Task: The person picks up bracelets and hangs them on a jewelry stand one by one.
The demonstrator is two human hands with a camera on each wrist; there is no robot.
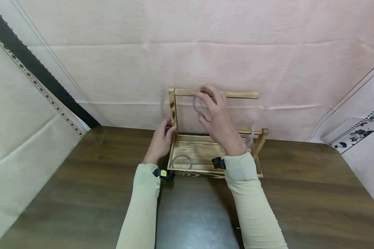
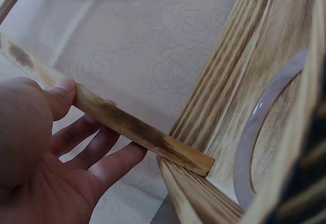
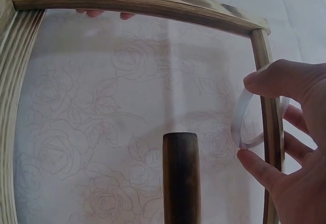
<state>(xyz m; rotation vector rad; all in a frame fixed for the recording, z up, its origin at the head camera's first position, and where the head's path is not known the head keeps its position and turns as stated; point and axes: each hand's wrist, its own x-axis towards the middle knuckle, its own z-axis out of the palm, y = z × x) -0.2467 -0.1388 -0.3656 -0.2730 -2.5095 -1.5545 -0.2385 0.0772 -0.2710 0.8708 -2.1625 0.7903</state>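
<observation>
A wooden bangle stand has a tray base, a left upright [image 1: 173, 112] and an upper bar [image 1: 243, 95] whose right end is free. My left hand [image 1: 161, 142] grips that upright low down, thumb on one side and fingers behind. On the upper bar, my right hand [image 1: 219, 119] holds a pale translucent bangle [image 3: 242, 117] between thumb and fingers, and the bar passes through the ring. A second bangle [image 1: 251, 137] hangs on the lower bar, near the right upright. A greyish bangle [image 2: 245, 152] lies in the tray at its left end.
The stand's tray [image 1: 202, 173] sits on a dark brown wooden table [image 1: 81, 186], near its back edge. Behind it hangs a pale patterned cloth [image 1: 127, 76]. The lower bar [image 3: 181, 183] ends free, pointing left, in front of the cloth.
</observation>
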